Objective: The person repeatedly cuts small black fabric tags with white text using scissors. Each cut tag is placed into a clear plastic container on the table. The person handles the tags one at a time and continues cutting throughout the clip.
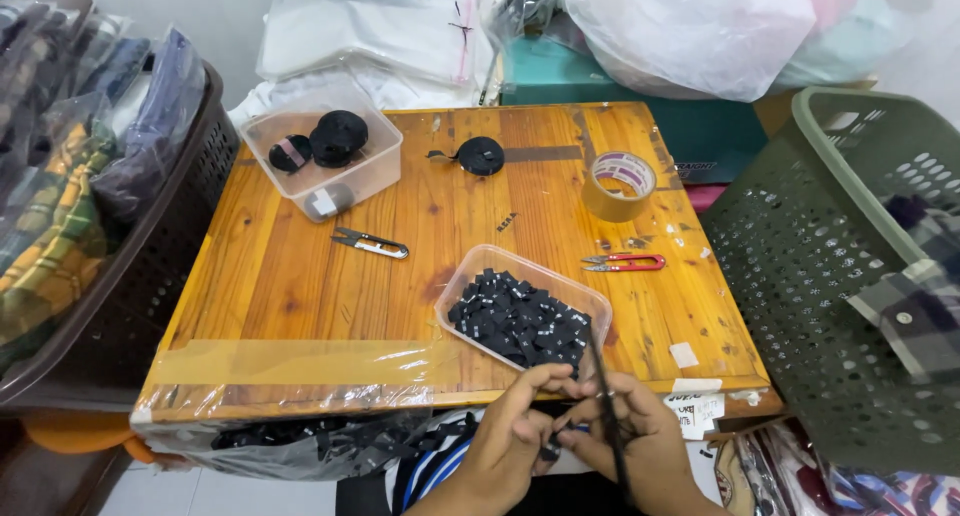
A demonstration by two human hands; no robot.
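Both hands, left (510, 438) and right (640, 446), grip pinched on a black strap (603, 396) between them.

White paper label (694, 412) (rectangular) hangs off the table's (300, 306) front edge

the tabletop (300, 296) is honey-orange wood with darker grain. a clear tub (590, 301) holds black pieces with small white marks (520, 321). red-handled snips (625, 263) lie near a tan tape roll (620, 186). other snips (370, 242) are black and silver. the right basket (800, 246) is olive green; the left basket (170, 216) is dark brown, filled with yellow-green plaid cloth (50, 236).
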